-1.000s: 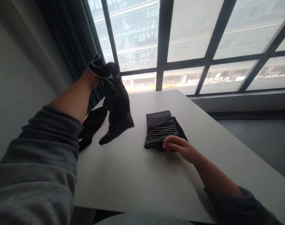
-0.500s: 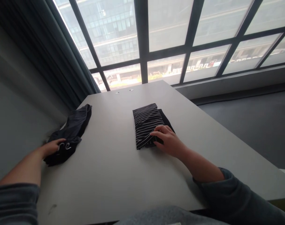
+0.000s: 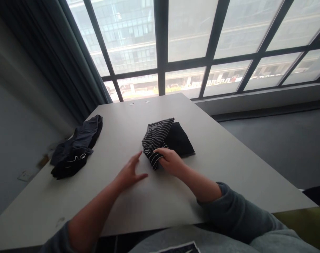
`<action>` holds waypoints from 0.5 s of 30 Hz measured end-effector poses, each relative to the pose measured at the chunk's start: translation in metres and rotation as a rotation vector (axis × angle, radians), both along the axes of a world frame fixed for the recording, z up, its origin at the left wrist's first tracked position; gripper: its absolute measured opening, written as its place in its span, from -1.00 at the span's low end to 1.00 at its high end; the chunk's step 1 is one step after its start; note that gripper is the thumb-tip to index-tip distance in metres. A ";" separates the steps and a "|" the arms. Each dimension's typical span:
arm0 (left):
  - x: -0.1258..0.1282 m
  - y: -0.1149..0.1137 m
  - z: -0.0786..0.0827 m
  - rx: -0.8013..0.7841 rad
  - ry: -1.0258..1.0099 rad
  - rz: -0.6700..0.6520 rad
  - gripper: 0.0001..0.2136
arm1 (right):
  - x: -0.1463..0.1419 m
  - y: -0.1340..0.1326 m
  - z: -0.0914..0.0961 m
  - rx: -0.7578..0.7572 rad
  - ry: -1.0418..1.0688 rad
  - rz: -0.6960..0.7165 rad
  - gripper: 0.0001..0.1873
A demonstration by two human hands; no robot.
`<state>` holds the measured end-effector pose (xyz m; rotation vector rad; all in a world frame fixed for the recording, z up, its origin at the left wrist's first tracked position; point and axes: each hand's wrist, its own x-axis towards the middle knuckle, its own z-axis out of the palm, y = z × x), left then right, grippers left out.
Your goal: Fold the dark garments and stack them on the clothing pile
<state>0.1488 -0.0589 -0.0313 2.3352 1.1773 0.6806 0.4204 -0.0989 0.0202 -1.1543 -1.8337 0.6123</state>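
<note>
While you work at the big white table point(image 3: 154, 196), keep the cloth flat on it, so nothing slides off the edge. Next in size is the dark pile point(image 3: 75, 147) far off on your left side; leave it be, it's well apart from your hands. Mid-table sits the black cloth point(image 3: 181, 140), w/ the striped cloth point(image 3: 156, 135) lying on its left part and curling up at the near corner. Your right hand point(image 3: 171, 161) is pinched shut on that near striped edge, thumb & fingers together. Hold it firm but don't yank, or the black cloth under it may bunch up. Your left hand point(image 3: 129, 172) is spread wide w/ fingers apart, holding nothing, just beside the striped cloth, resting on or just above the table, can't tell which. I think it's best to press that flat palm down near the fold, then move slow.
</note>
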 end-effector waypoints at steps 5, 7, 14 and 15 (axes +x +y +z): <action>0.052 -0.007 0.042 -0.282 -0.227 -0.108 -0.50 | -0.013 -0.011 0.027 -0.081 0.147 0.066 -0.75; 0.042 0.009 0.075 -0.395 -0.151 -0.207 -0.65 | 0.000 -0.008 0.034 -0.102 0.145 0.064 -0.67; -0.011 0.113 0.198 -0.497 -0.298 0.145 -0.55 | 0.031 0.013 0.003 -0.071 0.175 0.050 -0.45; -0.018 0.131 0.216 -0.381 -0.368 0.285 -0.56 | 0.031 0.015 -0.004 -0.066 0.160 0.049 -0.46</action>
